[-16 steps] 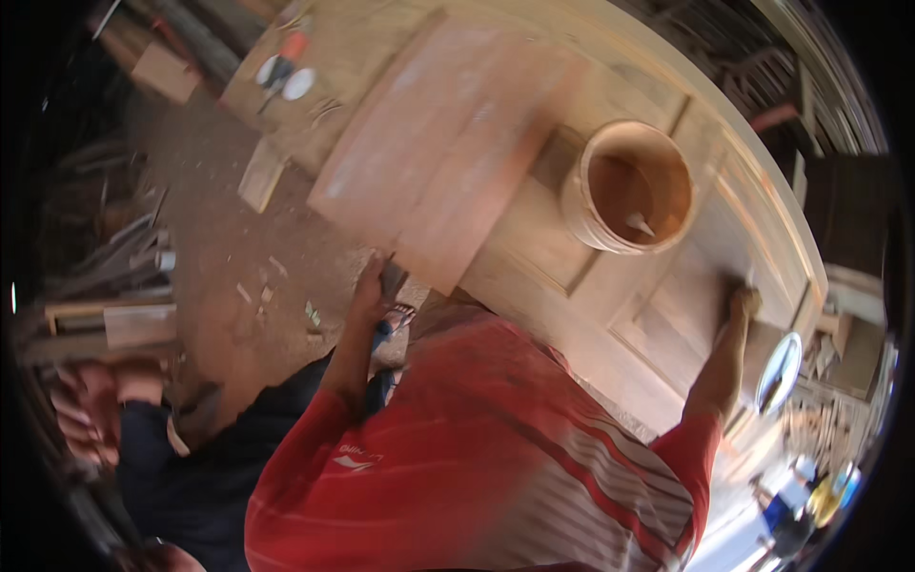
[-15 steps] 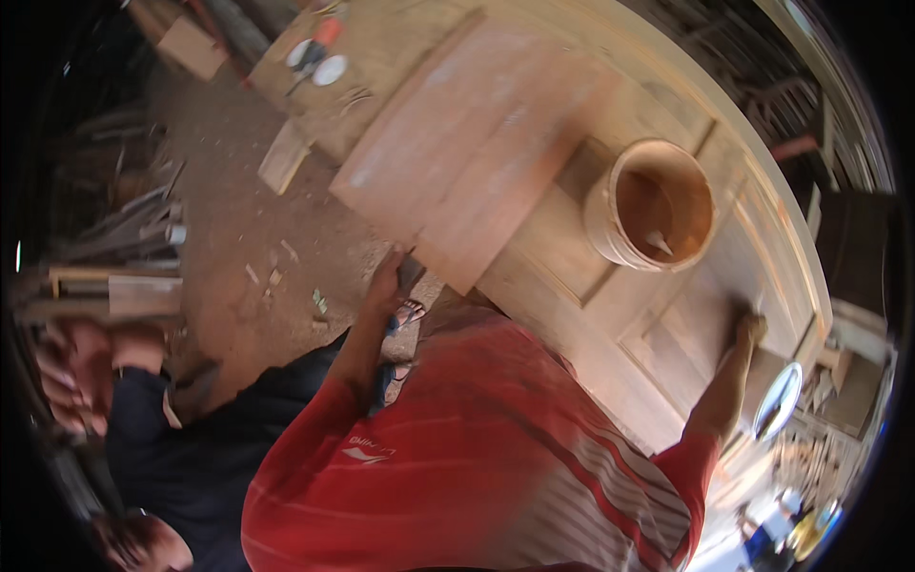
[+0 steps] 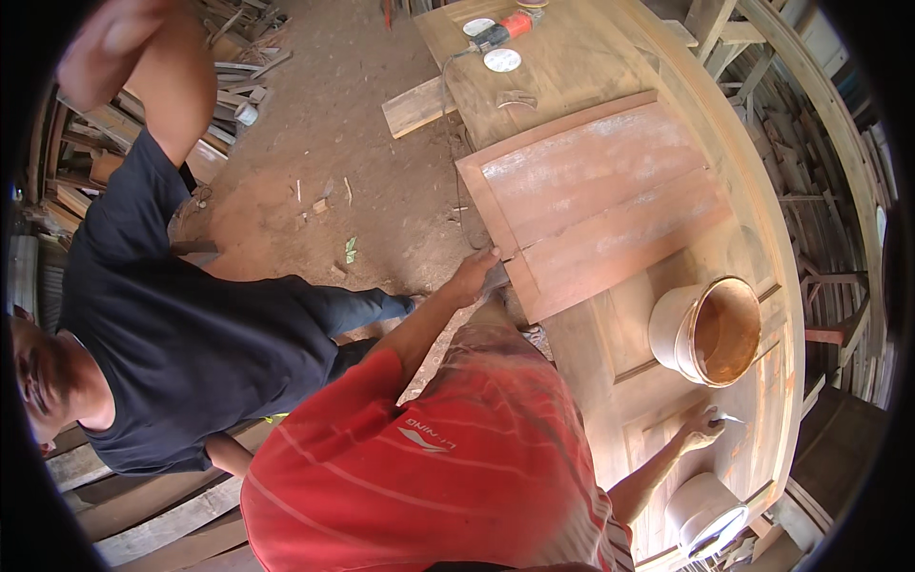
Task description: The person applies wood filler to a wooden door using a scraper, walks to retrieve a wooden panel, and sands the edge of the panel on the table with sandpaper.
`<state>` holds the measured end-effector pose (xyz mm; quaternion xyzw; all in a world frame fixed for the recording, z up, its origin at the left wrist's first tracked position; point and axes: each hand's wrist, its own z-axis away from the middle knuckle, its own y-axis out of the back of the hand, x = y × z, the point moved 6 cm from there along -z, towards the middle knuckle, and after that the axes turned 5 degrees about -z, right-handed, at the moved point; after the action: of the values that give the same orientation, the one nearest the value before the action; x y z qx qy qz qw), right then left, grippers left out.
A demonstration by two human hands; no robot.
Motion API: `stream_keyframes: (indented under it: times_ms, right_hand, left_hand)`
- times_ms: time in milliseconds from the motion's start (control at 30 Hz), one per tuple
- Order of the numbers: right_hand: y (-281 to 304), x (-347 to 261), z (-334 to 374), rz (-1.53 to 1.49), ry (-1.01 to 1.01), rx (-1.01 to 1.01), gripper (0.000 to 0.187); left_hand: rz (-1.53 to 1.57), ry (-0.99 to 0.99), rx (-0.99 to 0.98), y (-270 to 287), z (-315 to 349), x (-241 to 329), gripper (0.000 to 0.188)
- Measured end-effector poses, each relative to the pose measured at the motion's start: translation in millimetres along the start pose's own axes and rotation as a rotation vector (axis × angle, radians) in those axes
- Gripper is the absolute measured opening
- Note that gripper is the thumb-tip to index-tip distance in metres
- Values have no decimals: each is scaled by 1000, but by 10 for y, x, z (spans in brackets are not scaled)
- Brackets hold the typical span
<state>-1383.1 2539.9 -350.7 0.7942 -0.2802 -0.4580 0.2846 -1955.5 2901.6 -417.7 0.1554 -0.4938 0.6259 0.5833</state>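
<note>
My left hand (image 3: 471, 275) is closed round a dark, flat block (image 3: 497, 277), right at the near left edge of a reddish-brown wooden panel (image 3: 610, 191). White smears streak that panel, and a crack runs along it. Over the wooden door (image 3: 658, 419) on the right, my right hand (image 3: 702, 431) grips a small tool with a thin pale blade (image 3: 729, 418); its handle is hidden in the fingers. Just beyond that hand stands a pale bucket (image 3: 675, 329), its inside coated brown. A white lidded tub (image 3: 701, 505) is nearer me.
A red-and-black power tool (image 3: 503, 31) lies at the door's far end beside white discs (image 3: 502, 60). On my left a person in a dark shirt (image 3: 181, 315) stands close, one arm raised. Scrap wood (image 3: 233, 76) is piled far left; wood chips dot the dirt floor (image 3: 286, 219).
My view has swung, so the panel and bucket sit farther right and the person on my left shows more fully. A pale pointed thing seen in the bucket before no longer shows there.
</note>
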Motion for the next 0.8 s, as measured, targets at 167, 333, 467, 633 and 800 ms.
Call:
stream_keyframes:
  times_ms: [167,333,467,633,800]
  right_hand:
    - [50,-182,355,-51,-49,31,42]
    - [-11,-189,449,-60,-114,-14,42]
    - [-9,-278,456,-99,-3,61,33]
    - [-77,-275,444,-118,-28,-25,33]
    - [-41,-291,426,-101,-75,21,34]
  left_hand:
    - [-30,1,14,-44,75,32,51]
    - [-62,-36,24,-103,97,102,52]
    - [-93,17,67,-45,50,23,55]
    - [-154,-43,52,6,-20,68,54]
    - [-28,-37,56,-71,15,18,56]
